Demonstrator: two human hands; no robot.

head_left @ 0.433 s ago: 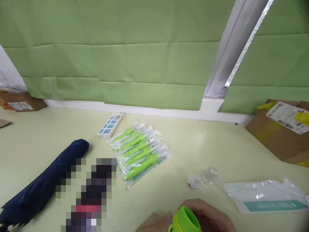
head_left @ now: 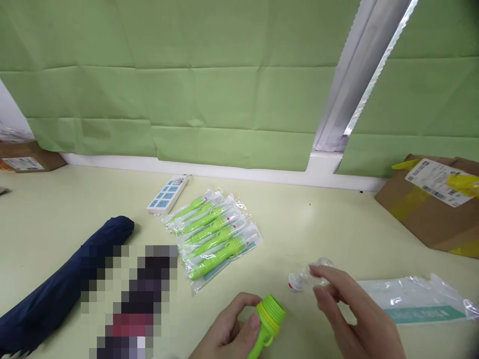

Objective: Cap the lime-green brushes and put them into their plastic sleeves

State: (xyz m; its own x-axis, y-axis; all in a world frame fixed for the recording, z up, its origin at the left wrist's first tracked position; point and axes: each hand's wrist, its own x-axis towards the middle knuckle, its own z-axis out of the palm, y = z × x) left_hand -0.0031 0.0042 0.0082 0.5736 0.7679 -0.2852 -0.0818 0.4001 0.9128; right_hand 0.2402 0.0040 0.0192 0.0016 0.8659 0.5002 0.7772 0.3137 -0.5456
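Closest to me, my left hand (head_left: 228,331) was wrapped round a green flashlight (head_left: 266,319), threaded end up and tipped a bit right. My right hand (head_left: 352,314) was open and empty, fingertips (head_left: 316,271) just short of the clear cap (head_left: 307,277) lying on the table (head_left: 56,219), so it sat ahead and slightly left of that hand, the nearer one. One empty bag (head_left: 419,299) right of it. Further back, six packed flashlights (head_left: 213,234), a navy umbrella (head_left: 67,284), one power strip (head_left: 167,193), one cardboard box (head_left: 430,204).
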